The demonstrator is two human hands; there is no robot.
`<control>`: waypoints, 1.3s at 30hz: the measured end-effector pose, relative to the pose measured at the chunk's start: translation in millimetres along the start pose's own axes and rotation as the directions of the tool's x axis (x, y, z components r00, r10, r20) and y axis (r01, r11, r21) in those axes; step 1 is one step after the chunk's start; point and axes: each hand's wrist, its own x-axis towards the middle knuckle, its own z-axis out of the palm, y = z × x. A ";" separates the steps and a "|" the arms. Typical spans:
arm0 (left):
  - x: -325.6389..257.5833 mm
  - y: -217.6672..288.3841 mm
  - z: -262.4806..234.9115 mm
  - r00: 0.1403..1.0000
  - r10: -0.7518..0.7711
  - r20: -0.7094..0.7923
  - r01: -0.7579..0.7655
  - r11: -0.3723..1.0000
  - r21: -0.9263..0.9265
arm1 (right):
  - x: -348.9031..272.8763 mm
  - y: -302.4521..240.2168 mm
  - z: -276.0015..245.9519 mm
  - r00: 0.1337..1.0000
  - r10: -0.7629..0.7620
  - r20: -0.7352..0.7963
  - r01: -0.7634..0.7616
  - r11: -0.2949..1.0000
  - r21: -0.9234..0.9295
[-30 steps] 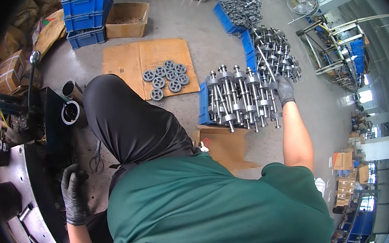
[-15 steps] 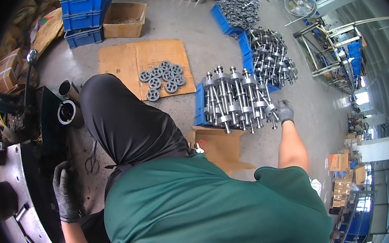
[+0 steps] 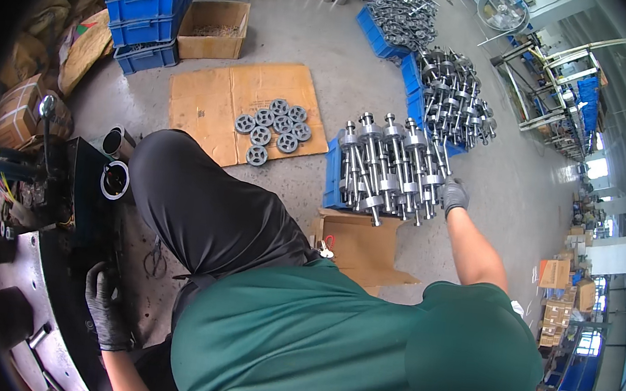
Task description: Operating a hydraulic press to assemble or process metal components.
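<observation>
My right hand, in a grey glove, is at the right edge of a pile of shiny metal shafts with thick collars. Its fingers are curled round the end of an outer metal shaft, partly hiding it. The pile rests in a blue crate. My left hand, also gloved, hangs low beside the dark machine. Its fingers are loosely bent and apart, and nothing shows in them.
Several spoked grey wheels lie on flattened cardboard. An open carton is below the crate. Stacked blue crates stand far left, and more shaft piles lie beyond. Scissors and dark cylinders are near my leg.
My right hand has moved in against the pile and closed round a shaft, whose end now tilts upward. My left hand has barely moved. The whole view has shifted slightly.
</observation>
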 end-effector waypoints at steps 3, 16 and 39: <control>5.4 -6.9 -2.7 1.000 -0.014 -0.015 0.014 1.000 0.020 | -32.4 -27.8 -7.6 0.983 -0.034 -0.180 -0.014 0.966 -0.258; -15.3 47.5 4.5 0.974 0.211 -0.079 -0.178 0.937 0.300 | -10.8 -34.8 -6.1 0.972 -0.219 0.088 0.209 0.624 -0.753; -320.7 -127.2 -148.6 0.134 0.189 -0.973 -0.207 0.965 0.159 | -717.0 -585.5 301.7 -0.742 -0.085 0.665 0.583 -0.571 0.578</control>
